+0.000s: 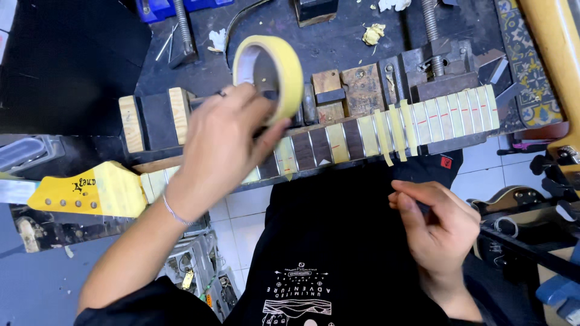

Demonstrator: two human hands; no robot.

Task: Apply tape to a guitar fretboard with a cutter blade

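Two hands at work over a guitar neck clamped flat across the counter, w/ its long axis running left-right in front of you: yellow headstock at your left, heel end at your right under the vise.

Your left hand grips a roll of yellow masking tape, fingers curled round the lower rim, thumb pressed vs. the side. The roll stands on edge, its open core facing you, right above the neck's mid section. It looks to be just over or touching the fretboard there; can't tell which.

Your right hand sits below the neck, nearer your body, well apart from the roll. Fingers are pressed together, thumb vs. fingertips in a pinch; what it pinches is too small to make out, maybe a scrap of tape.

Fretboard state: the right part is covered w/ pale tape strips betw. the frets, some w/ red marks. A few loose strips hang over the near edge about mid-right. The mid section shows dark bare wood slots alternating w/ taped ones; the left stretch is mostly hidden by your left hand.

Key relation: bare slots lie directly under and just right of the roll, so left hand is nearer; right hand is nearer the dangling strips.
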